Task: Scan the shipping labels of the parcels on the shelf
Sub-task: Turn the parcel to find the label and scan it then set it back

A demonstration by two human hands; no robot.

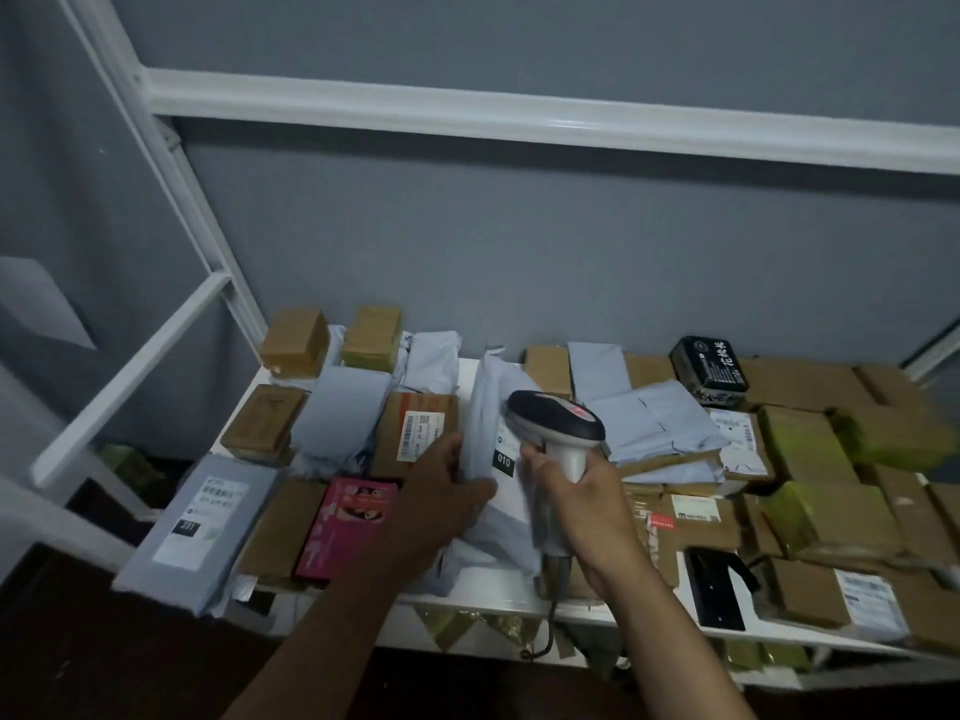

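A pale grey mailer bag (491,407) stands tilted on edge in the middle of the white shelf (478,602). Its label with a black "010" tag (504,462) faces right. My left hand (441,498) grips the bag's left side and holds it up. My right hand (582,504) holds the handle of a white and black barcode scanner (556,423). The scanner's head sits just right of the label and points at it. Its cable hangs down past the shelf's front edge.
Brown cartons, grey mailers and green-taped boxes crowd the shelf on both sides. A pink box (345,524) lies left of my left hand, with a grey mailer tagged "231" (200,519) beyond it. A black box (709,368) sits at the back right. White frame rails run overhead and at the left.
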